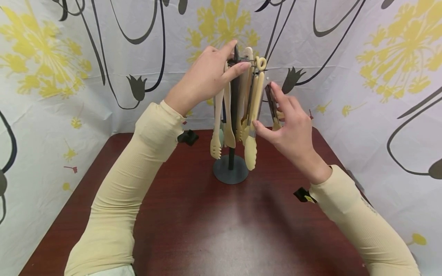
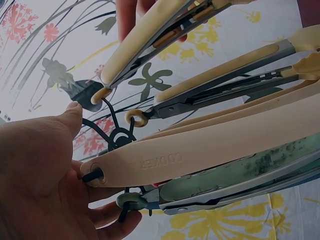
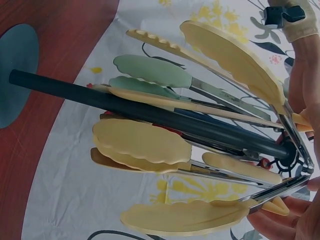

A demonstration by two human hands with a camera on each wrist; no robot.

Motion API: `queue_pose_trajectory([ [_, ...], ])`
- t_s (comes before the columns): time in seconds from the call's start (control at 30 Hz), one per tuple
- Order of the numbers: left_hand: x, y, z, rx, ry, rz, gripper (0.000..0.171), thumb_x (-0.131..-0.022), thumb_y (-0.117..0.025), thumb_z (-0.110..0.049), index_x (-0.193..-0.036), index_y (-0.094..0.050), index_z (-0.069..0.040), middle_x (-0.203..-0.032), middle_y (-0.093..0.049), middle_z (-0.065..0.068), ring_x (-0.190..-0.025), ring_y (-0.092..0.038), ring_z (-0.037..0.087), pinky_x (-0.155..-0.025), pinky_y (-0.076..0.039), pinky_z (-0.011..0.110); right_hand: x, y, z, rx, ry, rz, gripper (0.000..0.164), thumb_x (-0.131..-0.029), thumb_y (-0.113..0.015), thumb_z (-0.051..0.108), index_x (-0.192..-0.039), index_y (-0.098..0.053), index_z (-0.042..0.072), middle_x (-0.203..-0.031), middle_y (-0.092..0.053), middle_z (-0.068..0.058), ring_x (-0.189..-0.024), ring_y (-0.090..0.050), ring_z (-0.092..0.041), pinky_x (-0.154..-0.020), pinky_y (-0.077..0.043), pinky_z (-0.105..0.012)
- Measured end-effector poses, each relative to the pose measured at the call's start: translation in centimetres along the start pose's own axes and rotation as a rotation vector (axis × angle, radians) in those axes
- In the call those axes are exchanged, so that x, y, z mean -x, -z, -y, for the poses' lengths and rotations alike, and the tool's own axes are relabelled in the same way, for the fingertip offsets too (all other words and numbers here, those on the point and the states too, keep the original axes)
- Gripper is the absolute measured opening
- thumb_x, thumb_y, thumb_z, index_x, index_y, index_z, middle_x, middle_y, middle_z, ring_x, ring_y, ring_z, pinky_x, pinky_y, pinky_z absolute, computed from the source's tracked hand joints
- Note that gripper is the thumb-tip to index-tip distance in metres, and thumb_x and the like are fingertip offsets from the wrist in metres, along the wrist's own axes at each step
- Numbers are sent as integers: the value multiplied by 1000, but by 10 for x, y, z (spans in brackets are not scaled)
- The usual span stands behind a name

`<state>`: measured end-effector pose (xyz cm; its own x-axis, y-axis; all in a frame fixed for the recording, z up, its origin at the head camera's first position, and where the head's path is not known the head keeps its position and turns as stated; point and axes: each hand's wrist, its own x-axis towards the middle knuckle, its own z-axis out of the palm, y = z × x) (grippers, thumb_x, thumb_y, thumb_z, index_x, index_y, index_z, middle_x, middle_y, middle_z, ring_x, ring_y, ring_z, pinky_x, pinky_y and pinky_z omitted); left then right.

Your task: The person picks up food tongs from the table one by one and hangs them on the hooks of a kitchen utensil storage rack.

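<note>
A dark utensil stand (image 1: 230,174) with a round base and hooked top stands on the table, hung with kitchen tools. My left hand (image 1: 207,74) holds the stand's top, its thumb and fingers around the hooks. At the stand's right side, my right hand (image 1: 293,128) grips pale yellow-tipped tongs (image 1: 257,92), thumb on the near arm, fingers at the far arm. Their two arms (image 3: 185,217) spread wide in the right wrist view, and a ring at the hinge end hangs at a hook. Beside the left fingers hangs a beige handle (image 2: 200,157) with raised lettering.
Green-tipped tongs (image 3: 150,71), more yellow-tipped tongs (image 3: 142,142) and a beige toothed server (image 1: 215,147) also hang around the post. Dark red tabletop (image 1: 193,226) spreads in front of the stand. Patterned white cloth (image 1: 103,38) encloses the back and sides.
</note>
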<state>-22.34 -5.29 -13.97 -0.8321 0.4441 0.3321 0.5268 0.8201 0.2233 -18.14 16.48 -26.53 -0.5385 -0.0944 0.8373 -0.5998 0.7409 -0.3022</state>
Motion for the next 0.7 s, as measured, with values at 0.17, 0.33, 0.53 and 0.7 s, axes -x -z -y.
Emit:
queue_pose_trajectory([
  [0.17,0,-1,1,-4,-12,-7,78,-100,-35,-62,-161,-12,-19,-153,-45,0,-146,-32,22,-113,-38,39,-1,-2,0,13,5,8,85,-74,-82,29,-150,-44,26,-109,-63,-18,-91,-66,-33,-78,-56,-48],
  [0.33,0,-1,1,-4,-16,-11,78,-100,-35,-62,-161,-12,-19,-153,-46,1,-146,-33,22,-113,-38,39,0,-6,1,14,1,6,85,-74,-82,32,-150,-45,26,-106,-62,-18,-88,-68,-33,-73,-54,-47],
  [0.53,0,-2,1,-6,-13,-11,79,-99,-35,-63,-161,-12,-19,-152,-47,2,-145,-34,22,-111,-39,39,0,-10,1,19,-1,8,85,-74,-82,33,-150,-45,25,-99,-60,-17,-85,-67,-32,-67,-50,-46],
  [0.7,-1,-2,2,-12,-14,-16,78,-100,-35,-62,-161,-13,-18,-152,-47,2,-144,-35,22,-111,-39,38,1,-13,1,11,-2,24,86,-74,-82,32,-151,-43,26,-98,-59,-17,-85,-66,-32,-67,-49,-45],
])
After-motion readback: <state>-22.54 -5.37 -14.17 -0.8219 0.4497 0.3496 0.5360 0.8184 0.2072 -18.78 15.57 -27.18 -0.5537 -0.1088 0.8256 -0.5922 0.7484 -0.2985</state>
